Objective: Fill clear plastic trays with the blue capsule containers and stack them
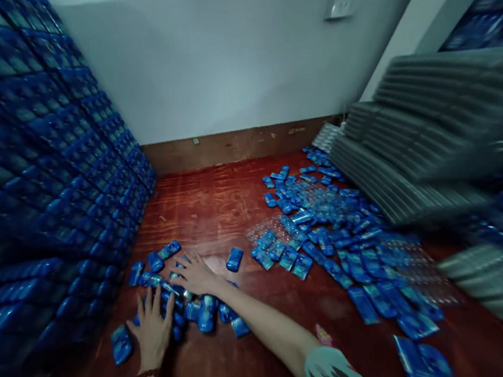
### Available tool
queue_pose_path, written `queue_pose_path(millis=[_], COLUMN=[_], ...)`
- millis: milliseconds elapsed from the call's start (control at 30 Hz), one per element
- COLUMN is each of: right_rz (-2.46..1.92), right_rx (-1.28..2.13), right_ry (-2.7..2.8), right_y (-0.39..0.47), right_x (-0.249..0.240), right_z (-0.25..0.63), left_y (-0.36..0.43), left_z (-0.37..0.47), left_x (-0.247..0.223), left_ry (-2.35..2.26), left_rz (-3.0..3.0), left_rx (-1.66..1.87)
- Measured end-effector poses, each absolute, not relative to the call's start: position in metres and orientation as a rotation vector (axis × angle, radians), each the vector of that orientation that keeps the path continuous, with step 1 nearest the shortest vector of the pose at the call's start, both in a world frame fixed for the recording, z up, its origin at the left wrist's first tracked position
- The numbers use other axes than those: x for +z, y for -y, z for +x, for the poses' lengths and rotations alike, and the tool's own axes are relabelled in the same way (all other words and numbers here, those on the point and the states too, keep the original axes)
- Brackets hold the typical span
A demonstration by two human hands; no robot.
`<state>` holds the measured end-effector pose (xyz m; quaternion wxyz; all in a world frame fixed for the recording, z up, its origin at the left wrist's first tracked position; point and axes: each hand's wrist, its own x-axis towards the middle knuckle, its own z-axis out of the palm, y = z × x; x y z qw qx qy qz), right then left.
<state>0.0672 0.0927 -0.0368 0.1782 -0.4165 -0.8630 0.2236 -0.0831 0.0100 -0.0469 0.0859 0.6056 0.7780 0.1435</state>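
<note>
Small blue packets (206, 314) lie in a loose heap on the reddish wooden floor. My left hand (153, 326), with a beaded bracelet and a silver bangle at the wrist, rests at the heap's near left side, fingers spread. Across its far side lies my right hand (197, 275), palm down with the fingers apart, hiding some packets beneath it. A single packet (122, 344) sits just left of my left hand. To the right of my right hand is another lone packet (234, 259). Neither hand is closed round anything.
Tall stacks of blue packs (66, 138) line the left. A larger spread of blue packets (325, 228) covers the floor at right, with clear plastic blister sheets (419, 266) among them. Stacked grey ridged trays (445, 122) lean at far right. A white wall (218, 64) stands behind.
</note>
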Motion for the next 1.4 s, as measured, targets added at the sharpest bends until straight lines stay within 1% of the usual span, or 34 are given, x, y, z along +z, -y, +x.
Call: queue_pose_path(millis=[67,133,200,233,267,333,400,467,533,600,700,767,867,933,1000,1100,1233,1300,1400], right_rz=[-1.205,-1.29,-1.492,-1.639,-1.8,-1.973,-1.965,-1.886,-1.809,-1.742,-1.624,-1.585,-1.557,-1.509,-1.466,-1.432,-1.484,-1.473,-1.4], right_rx=[0.604,0.528,0.352,0.279,0.245,0.324,0.428,0.46,0.431,0.307,0.076,0.021,0.099,0.202,0.291,0.361,0.288,0.252,0.252], right_ry=[2.415,2.364,2.28,2.246,2.229,2.291,2.391,2.477,2.524,2.506,2.403,2.326,2.227,2.197,2.219,2.393,2.593,2.653,2.702], right_y=[-0.067,-0.05,-0.047,-0.052,-0.058,-0.076,-0.088,-0.088,-0.073,-0.05,-0.019,-0.004,0.01,0.018,0.027,0.037,0.049,0.059,0.082], right_x=[-0.033,-0.023,-0.009,-0.002,0.004,0.012,0.014,0.011,0.006,-0.001,-0.014,-0.019,-0.022,-0.019,-0.016,-0.011,-0.008,-0.008,-0.011], right_z=[0.083,0.115,0.163,0.191,0.22,0.273,0.31,0.328,0.331,0.328,0.323,0.32,0.316,0.313,0.312,0.312,0.306,0.298,0.283], left_y=[0.003,0.017,0.034,0.045,0.056,0.078,0.097,0.108,0.111,0.108,0.099,0.091,0.083,0.086,0.097,0.12,0.134,0.133,0.134], left_z=[-0.078,-0.069,-0.051,-0.038,-0.021,0.017,0.054,0.08,0.088,0.079,0.044,0.016,-0.014,-0.017,-0.001,0.047,0.097,0.096,0.065], left_x=[-0.049,-0.045,-0.036,-0.031,-0.027,-0.022,-0.023,-0.028,-0.034,-0.036,-0.035,-0.032,-0.022,-0.014,-0.005,0.0,-0.011,-0.018,-0.027], left_ry=[-2.295,-2.257,-2.114,-1.993,-1.843,-1.525,-1.272,-1.14,-1.16,-1.266,-1.368,-1.355,-1.303,-1.31,-1.273,-1.046,-0.905,-0.913,-0.997], left_rz=[1.859,1.958,2.127,2.224,2.326,2.507,2.633,2.669,2.643,2.594,2.549,2.547,2.566,2.579,2.568,2.526,2.587,2.586,2.464], left_rx=[0.554,0.757,0.982,1.032,1.028,0.793,0.537,0.411,0.379,0.381,0.375,0.349,0.286,0.309,0.394,0.469,0.31,0.258,0.289])
